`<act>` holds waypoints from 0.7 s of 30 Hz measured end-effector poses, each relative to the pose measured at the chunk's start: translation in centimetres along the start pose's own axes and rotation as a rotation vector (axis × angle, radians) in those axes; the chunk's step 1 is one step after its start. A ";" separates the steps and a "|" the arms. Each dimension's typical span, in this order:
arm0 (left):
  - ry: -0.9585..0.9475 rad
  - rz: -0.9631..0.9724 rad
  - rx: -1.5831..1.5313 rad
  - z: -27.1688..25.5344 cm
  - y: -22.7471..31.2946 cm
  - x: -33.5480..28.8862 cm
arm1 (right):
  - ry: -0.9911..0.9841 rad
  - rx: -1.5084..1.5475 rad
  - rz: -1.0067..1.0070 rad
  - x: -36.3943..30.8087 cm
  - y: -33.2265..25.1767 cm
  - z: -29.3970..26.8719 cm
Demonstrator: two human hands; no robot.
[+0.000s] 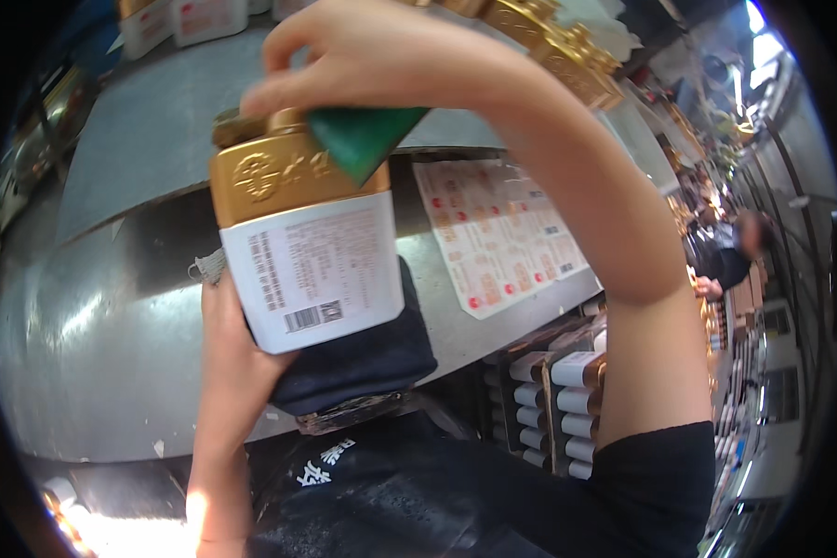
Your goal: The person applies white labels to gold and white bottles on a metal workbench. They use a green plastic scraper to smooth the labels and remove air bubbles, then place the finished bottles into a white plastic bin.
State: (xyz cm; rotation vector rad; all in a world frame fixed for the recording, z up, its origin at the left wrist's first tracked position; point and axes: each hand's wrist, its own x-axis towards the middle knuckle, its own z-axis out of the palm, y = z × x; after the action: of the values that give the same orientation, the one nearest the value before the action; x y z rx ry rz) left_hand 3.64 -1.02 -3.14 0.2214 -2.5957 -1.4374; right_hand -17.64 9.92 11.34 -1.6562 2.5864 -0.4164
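Note:
A flat white bottle (316,270) with a gold embossed shoulder stands upright before me, its printed label and barcode facing me. My left hand (237,335) grips it from behind at its lower left; most of its fingers are hidden, and a bit of grey knit fabric (212,267) shows above the wrist. Over the gold cap (286,121) arches my right hand (344,56), fingers curled. A green flat piece (367,139) juts from under its palm across the bottle's shoulder. Beside the cap is a brownish lump (238,128) I cannot make out. Dark folded cloth (363,358) lies behind the bottle.
A label sheet (502,232) lies on the metal table (112,325), right of the bottle. More white bottles (209,20) stand at the far left, gold parts (567,56) at the far right. Several white-and-gold bottles (577,400) fill a rack below the edge. Another person (730,256) is at right.

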 end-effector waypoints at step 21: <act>0.290 0.512 0.407 0.7 4.5 -1.2 | -0.124 0.509 0.356 -17.6 7.6 1.5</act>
State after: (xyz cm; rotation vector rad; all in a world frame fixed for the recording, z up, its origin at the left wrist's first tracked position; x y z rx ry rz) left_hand 4.42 2.19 0.25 -0.1674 -2.4259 -0.6516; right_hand -16.52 28.41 6.08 -1.0036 2.3446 -0.8271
